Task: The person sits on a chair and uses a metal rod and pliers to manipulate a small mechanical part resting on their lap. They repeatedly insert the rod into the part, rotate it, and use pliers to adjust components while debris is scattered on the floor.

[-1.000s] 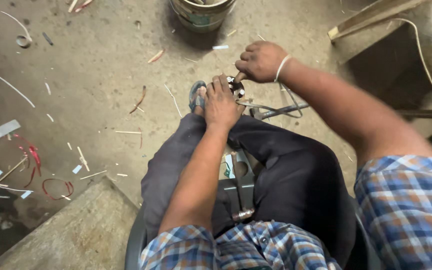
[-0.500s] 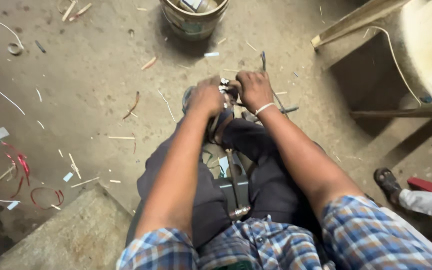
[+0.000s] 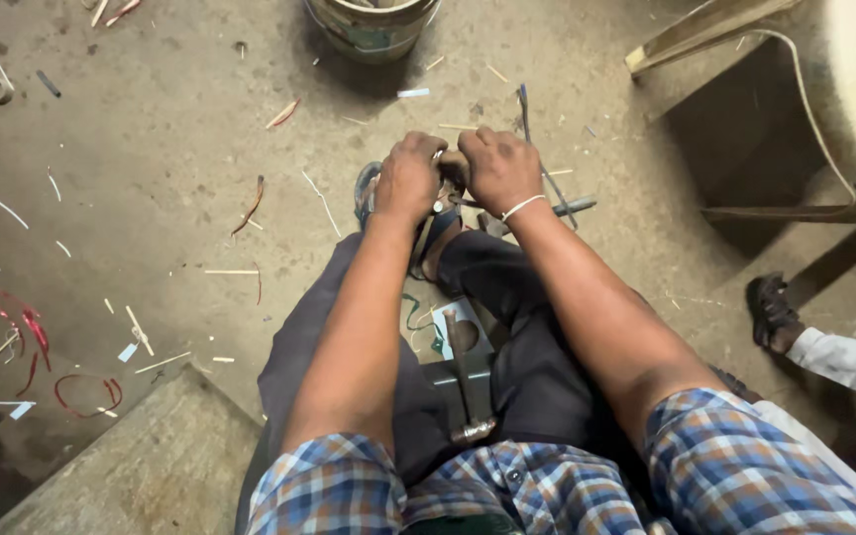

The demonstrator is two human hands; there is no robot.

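Both arms reached straight forward over the knees, hands side by side just in front of the hammer (image 3: 465,381) that lay between the legs. The left hand (image 3: 409,178) was curled shut, knuckles up, on a small metal part (image 3: 445,205) held over the feet. The right hand (image 3: 499,168) was closed on the same part from the other side, touching the left hand.
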